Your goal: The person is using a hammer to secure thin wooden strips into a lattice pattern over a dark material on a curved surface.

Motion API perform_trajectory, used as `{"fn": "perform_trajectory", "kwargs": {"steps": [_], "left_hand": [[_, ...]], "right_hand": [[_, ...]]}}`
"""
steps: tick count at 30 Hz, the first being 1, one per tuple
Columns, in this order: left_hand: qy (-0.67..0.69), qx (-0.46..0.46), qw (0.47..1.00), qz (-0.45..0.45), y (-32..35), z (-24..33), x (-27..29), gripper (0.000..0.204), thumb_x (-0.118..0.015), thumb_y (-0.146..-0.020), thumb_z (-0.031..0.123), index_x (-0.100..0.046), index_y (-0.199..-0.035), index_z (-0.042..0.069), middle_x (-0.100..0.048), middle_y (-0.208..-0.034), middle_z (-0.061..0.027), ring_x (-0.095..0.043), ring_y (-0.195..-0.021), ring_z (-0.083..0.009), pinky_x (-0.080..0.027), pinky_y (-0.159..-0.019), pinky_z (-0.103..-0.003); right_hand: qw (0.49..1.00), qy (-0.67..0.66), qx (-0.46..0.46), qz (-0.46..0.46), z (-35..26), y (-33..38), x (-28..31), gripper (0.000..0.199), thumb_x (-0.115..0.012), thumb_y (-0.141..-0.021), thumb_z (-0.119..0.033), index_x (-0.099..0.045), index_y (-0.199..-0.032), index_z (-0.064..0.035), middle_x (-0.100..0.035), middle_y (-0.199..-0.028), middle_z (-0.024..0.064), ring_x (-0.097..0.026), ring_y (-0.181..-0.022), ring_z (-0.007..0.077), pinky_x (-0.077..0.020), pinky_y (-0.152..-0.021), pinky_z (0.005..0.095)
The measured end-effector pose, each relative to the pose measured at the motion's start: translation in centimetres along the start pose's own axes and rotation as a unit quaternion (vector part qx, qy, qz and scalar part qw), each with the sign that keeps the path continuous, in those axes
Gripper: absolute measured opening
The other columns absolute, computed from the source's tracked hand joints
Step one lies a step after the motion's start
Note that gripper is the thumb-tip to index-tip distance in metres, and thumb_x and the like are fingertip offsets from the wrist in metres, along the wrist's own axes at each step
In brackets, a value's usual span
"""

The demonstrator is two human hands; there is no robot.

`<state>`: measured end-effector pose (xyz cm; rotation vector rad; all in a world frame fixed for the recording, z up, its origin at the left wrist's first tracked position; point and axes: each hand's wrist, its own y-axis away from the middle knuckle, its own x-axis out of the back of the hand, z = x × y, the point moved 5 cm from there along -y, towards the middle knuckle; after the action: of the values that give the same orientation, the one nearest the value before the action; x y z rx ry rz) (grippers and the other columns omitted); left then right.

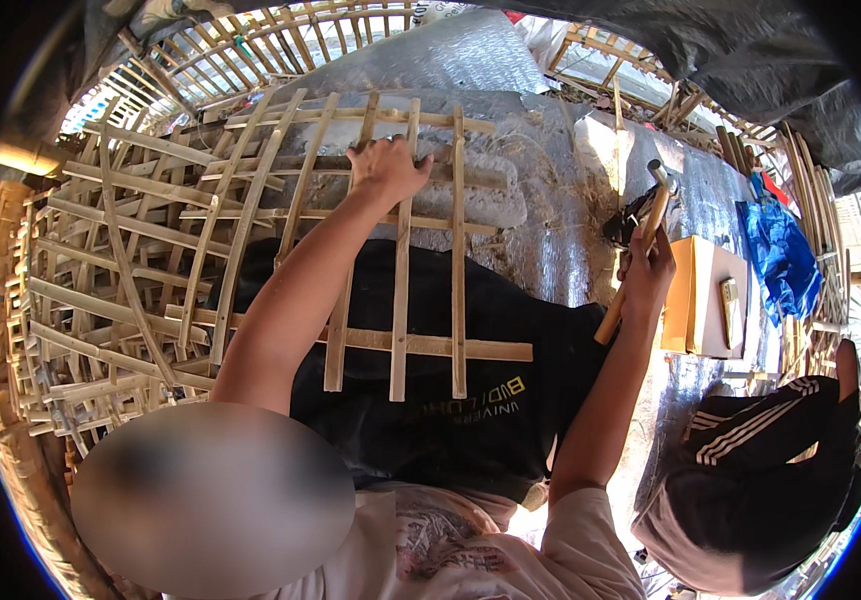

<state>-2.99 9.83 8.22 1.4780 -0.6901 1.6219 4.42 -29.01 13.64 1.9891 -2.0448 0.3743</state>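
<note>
My left hand (pixel 388 168) presses flat on the far end of a bamboo slat lattice (pixel 401 345), fingers spread over two slats. The lattice lies over a black cloth (pixel 511 400) with yellow print. My right hand (pixel 648 272) is raised to the right of the lattice and grips the wooden handle of a hammer (pixel 641 225), whose dark metal head points up and left. The hammer head is in the air, apart from the lattice.
Stacked curved bamboo frames (pixel 121 260) fill the left and the top. A silver foil sheet (pixel 551 200) covers the surface. A cardboard box (pixel 703 297) and a blue plastic bag (pixel 781 255) are at right. A black garment with white stripes (pixel 761 450) is at lower right.
</note>
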Motion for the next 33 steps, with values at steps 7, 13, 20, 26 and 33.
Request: {"fn": "perform_trajectory", "kwargs": {"steps": [7, 13, 20, 26, 33], "left_hand": [[0.017, 0.004, 1.000, -0.002, -1.6, -0.3, 1.2, 0.049, -0.059, -0.091, 0.052, -0.068, -0.103, 0.006, -0.071, -0.102, -0.0165, -0.067, -0.104, -0.0332, -0.036, -0.101, -0.062], [0.029, 0.035, 0.999, -0.007, -1.8, -1.3, 0.5, 0.050, -0.057, -0.091, 0.054, -0.068, -0.103, 0.006, -0.072, -0.100, -0.0169, -0.068, -0.102, -0.0337, -0.037, -0.102, -0.061], [0.018, 0.045, 0.999, 0.016, -1.6, -0.8, 0.6, 0.054, -0.052, -0.093, 0.056, -0.067, -0.106, 0.006, -0.072, -0.099, -0.0167, -0.069, -0.102, -0.0329, -0.034, -0.107, -0.062], [0.020, 0.045, 0.999, -0.005, -1.4, -0.8, 0.6, 0.054, -0.051, -0.094, 0.056, -0.067, -0.106, 0.006, -0.073, -0.095, -0.0157, -0.070, -0.098, -0.0317, -0.033, -0.108, -0.063], [0.019, 0.040, 0.999, 0.002, -1.6, -1.0, 0.2, 0.053, -0.050, -0.094, 0.055, -0.066, -0.106, 0.007, -0.072, -0.093, -0.0142, -0.070, -0.097, -0.0312, -0.032, -0.108, -0.063]], "right_hand": [[1.000, 0.001, 0.010, -0.007, 0.5, -0.3, 0.1, 0.050, -0.064, -0.099, -0.020, -0.048, -0.142, 0.0019, -0.047, -0.065, -0.0030, -0.044, -0.052, 0.0043, -0.0359, -0.045, 0.0224], [1.000, 0.010, -0.003, 0.004, 0.4, -0.2, -0.1, 0.050, -0.063, -0.099, -0.019, -0.047, -0.141, 0.0025, -0.047, -0.064, -0.0027, -0.043, -0.051, 0.0044, -0.0354, -0.045, 0.0228], [1.000, 0.016, -0.002, 0.017, 0.0, 0.0, 0.0, 0.044, -0.063, -0.099, -0.021, -0.052, -0.135, 0.0027, -0.047, -0.063, -0.0029, -0.043, -0.051, 0.0045, -0.0352, -0.045, 0.0234], [0.999, 0.053, 0.007, -0.004, -0.1, 0.0, -0.4, 0.039, -0.064, -0.099, -0.023, -0.057, -0.129, 0.0010, -0.049, -0.064, -0.0020, -0.043, -0.052, 0.0052, -0.0361, -0.045, 0.0245], [0.997, 0.072, 0.002, -0.016, -0.1, 0.1, -0.9, 0.050, -0.065, -0.098, -0.024, -0.052, -0.140, -0.0001, -0.050, -0.066, -0.0011, -0.045, -0.052, 0.0056, -0.0377, -0.045, 0.0248]]}}
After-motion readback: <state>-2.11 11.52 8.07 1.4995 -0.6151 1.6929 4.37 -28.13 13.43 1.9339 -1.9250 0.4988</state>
